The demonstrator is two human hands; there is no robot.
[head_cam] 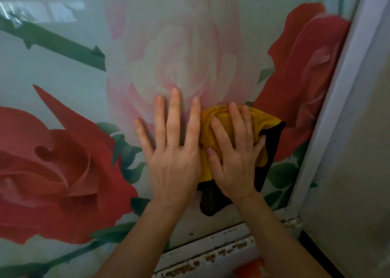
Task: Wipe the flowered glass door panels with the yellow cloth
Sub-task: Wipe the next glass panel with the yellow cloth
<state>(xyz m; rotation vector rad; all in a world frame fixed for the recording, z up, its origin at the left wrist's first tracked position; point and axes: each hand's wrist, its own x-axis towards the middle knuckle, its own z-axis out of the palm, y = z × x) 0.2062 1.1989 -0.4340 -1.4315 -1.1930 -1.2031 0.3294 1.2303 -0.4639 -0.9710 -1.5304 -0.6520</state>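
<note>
Yellow cloth (pixel 207 130) pressed to flowered glass panel (pixel 63 77) under right hand (pixel 236 163), fingers spread flat, left hand (pixel 175 163) laid flat alongside, fingers straight.

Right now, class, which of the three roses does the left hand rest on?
The pink rose, under the left hand; the other two are red.

The glass door panel (pixel 69 81) has a pale grey-green ground printed with large roses: a pale pink rose (pixel 175 52) in the middle, a left red rose (pixel 52 168) and a right red rose (pixel 299 71), with dark green leaves (pixel 280 176) and a green thorny stem (pixel 52 43). The cloth (pixel 213 128) is mustard yellow with a black side. The door frame (pixel 337 109) is white, flecked with brown chips.
</note>
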